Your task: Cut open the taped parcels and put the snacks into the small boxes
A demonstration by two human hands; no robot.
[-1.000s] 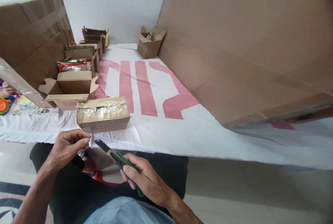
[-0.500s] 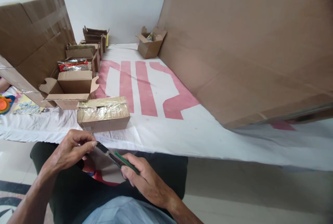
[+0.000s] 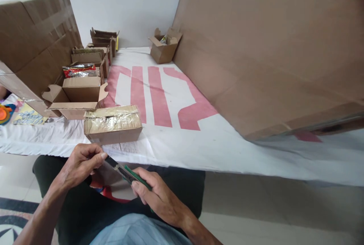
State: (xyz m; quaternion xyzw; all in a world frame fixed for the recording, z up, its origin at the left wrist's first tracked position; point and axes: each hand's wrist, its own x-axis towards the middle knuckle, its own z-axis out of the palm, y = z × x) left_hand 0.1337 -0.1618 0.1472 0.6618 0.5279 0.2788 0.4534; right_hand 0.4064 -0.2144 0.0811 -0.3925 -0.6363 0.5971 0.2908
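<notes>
A utility knife [image 3: 125, 173] with a green handle and a dark blade is held over my lap, in front of the table edge. My right hand [image 3: 156, 192] wraps round its handle. At the other end, the thumb and forefinger of my left hand [image 3: 82, 163] pinch the tip of the blade. Just beyond my hands, a small taped carton [image 3: 113, 133] sits shut on the table, its top covered in clear, wrinkled tape. Behind it to the left stands a small cardboard box [image 3: 75, 104] with its flaps up.
More small boxes [image 3: 88, 58] line the left side, one bearing red-and-silver packets [image 3: 79, 71]. Large cardboard sheets stand at left [image 3: 42, 36] and right [image 3: 264, 55]. An open box [image 3: 163, 51] is at the back. An orange-and-blue tape dispenser [image 3: 5, 114] lies far left on the white cloth [image 3: 227, 154].
My left hand has shifted very slightly, still pinching the blade tip. The right hand keeps its hold on the knife, and the boxes stay in place.
</notes>
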